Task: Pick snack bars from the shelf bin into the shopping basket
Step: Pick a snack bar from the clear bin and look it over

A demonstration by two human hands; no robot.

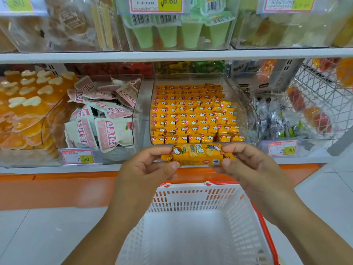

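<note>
At the front edge of the lower shelf (57,170), left of centre, a clear bin of white-and-pink packets (99,115) stands beside the task area and is not involved.

The left hand (152,165) pinches the left end of one yellow snack bar (196,154) between thumb and curled fingers. The bar is held level, in the air, just in front of the shelf edge and directly above the far rim of the shopping basket (191,190). The right hand (246,165) pinches the bar's right end in the same way. Both hands are therefore clamped on the same bar.

Behind the held bar, the shelf bin (250,115) contains tightly packed rows of yellow bars (193,113); it appears nearly full.

Status, as a judgement:
- Done: one bar is out of the bin.
- Not yet done: the bar is not in the basket. The visible part of the basket floor shows no bars.
- Remaining: lower and release this bar into the basket, then repeat for further bars. The required count cannot be told.
</note>
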